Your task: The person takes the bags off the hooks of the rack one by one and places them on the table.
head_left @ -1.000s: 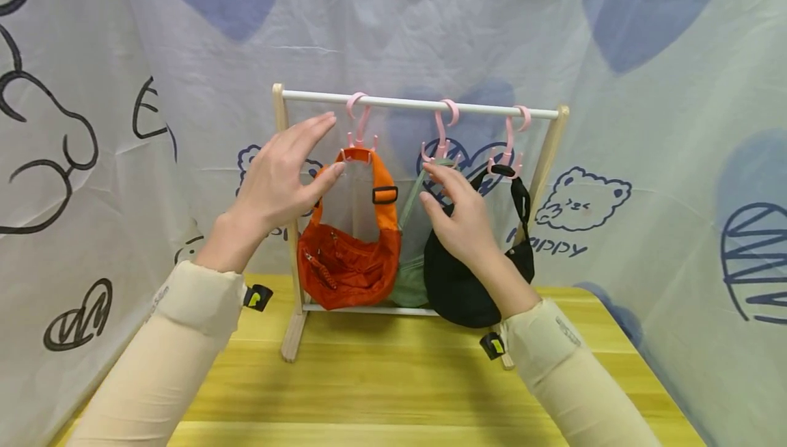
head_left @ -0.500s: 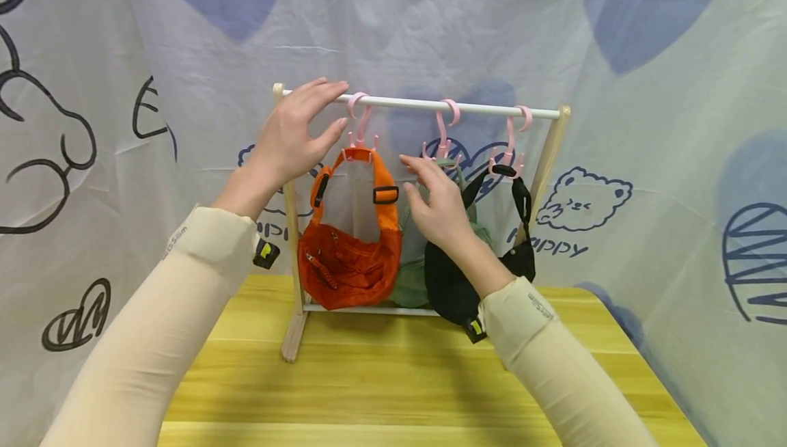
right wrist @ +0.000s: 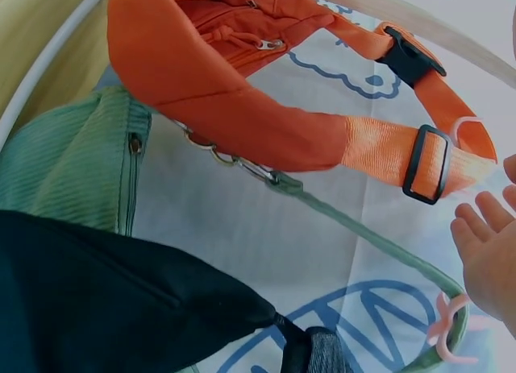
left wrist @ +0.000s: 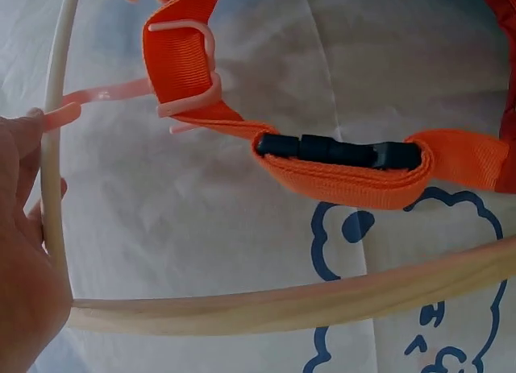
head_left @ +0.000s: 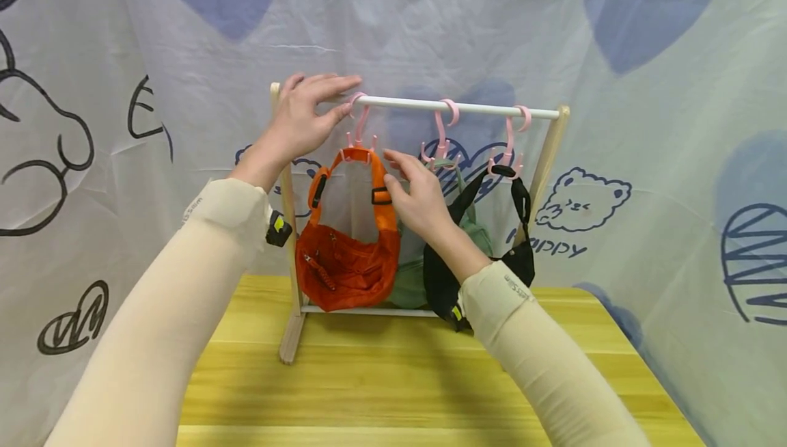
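Clock as the person sees it, 12 at top. Nearest: worktop [head_left: 369, 392], 6 o'clock. Above it, near centre, right hand [head_left: 421, 201], just beside the orange strap [head_left: 385, 218]: fingers slightly spread, pinching nothing. Left hand [head_left: 301, 117] at 10: fingers stretched out over the white rail [head_left: 406, 102], thumb tip at the pink hook [head_left: 363, 122] at 11. Can't tell if it's pressing.

Orange bag [head_left: 347, 273] hangs by its strap from that hook, body at 7. Black bag [head_left: 438, 273] at 4, on the 2 o'clock hook [head_left: 509, 136]. Green bag [head_left: 410, 283] sits behind, between those two, on the 1 o'clock hook [head_left: 440, 134]. Printed backdrop [head_left: 393, 30] farthest, 12.

My read: step in hand is lining up on the orange bag's hanger, no grip taken. Next move calls for left thumb and fingers pinching the hook's top, right hand steadying the strap against swing.
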A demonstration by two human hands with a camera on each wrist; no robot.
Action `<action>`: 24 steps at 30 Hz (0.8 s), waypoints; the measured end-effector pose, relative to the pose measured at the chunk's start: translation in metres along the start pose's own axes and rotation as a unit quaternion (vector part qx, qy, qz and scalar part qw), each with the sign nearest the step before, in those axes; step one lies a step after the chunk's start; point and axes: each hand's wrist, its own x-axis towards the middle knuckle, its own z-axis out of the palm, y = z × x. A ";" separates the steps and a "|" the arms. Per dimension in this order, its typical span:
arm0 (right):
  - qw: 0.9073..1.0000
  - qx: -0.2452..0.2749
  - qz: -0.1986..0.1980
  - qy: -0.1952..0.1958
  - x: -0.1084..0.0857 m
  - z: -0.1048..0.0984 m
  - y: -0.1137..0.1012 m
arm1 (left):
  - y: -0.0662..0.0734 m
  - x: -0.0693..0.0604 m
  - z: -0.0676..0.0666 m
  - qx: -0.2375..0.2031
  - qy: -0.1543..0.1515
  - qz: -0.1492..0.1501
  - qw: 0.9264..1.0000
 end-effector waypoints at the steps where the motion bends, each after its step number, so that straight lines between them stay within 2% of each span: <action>1: 1.000 0.004 0.005 0.001 0.002 0.002 0.000 | 0.000 0.001 0.001 0.000 0.000 -0.002 1.000; 7: 0.999 0.022 0.039 -0.002 0.008 0.013 -0.002 | -0.001 0.000 0.002 -0.006 0.004 -0.016 1.000; 11: 0.998 0.021 0.056 0.010 0.012 0.018 -0.003 | -0.001 0.001 0.005 -0.008 0.015 -0.008 1.000; 16: 0.998 0.011 0.056 0.040 0.019 0.024 -0.002 | -0.002 0.001 0.009 -0.009 0.029 -0.005 1.000; 24: 0.996 -0.002 0.057 0.072 0.023 0.027 0.000 | -0.003 0.001 0.011 -0.004 0.030 -0.009 1.000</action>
